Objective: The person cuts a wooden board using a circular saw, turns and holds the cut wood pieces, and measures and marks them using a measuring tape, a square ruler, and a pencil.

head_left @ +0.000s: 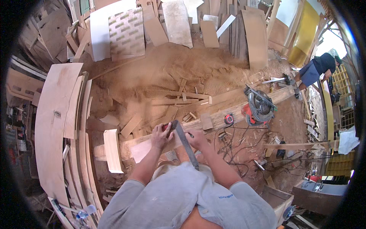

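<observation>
My left hand is closed around the reddish handle of a try square. The square's long grey metal blade slants from that hand down toward my shirt. Close to the blade's right side, my right hand is curled, with a small dark tip showing at its fingers; what it holds is too small to make out. Beneath my hands lies a pale flat board, resting across a long rough plank that runs from lower left to upper right.
On the plank sit a red tape measure and a circular saw, with cables trailing nearby. A pale wood block stands at left. Offcuts litter the sawdust; tall boards line the left. Another person bends at far right.
</observation>
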The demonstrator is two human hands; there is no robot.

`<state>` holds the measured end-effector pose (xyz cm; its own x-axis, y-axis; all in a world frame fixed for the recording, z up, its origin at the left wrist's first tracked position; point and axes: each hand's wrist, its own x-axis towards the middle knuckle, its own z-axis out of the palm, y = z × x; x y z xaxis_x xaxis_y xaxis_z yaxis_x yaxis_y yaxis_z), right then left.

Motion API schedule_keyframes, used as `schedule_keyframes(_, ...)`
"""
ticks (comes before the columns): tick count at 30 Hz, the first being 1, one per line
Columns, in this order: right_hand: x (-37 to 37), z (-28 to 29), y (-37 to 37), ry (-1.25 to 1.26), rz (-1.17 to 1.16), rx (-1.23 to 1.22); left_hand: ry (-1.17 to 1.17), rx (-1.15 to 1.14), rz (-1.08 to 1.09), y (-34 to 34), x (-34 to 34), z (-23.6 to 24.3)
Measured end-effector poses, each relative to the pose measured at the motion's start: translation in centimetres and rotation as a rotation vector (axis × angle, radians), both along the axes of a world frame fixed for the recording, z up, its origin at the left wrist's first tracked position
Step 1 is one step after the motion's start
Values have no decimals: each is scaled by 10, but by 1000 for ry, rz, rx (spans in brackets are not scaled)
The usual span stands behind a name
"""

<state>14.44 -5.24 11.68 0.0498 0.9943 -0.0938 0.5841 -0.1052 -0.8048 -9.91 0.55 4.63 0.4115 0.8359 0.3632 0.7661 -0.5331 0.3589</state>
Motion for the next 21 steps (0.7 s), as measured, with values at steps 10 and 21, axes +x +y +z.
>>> schedule_keyframes(10, -6, -15, 56, -191, -65, -168, 10, -10, -16, 5, 6, 12)
schedule_keyframes(21, 3, -2, -71, -56, -24, -25, 17, -61, 17, -2, 1, 3)
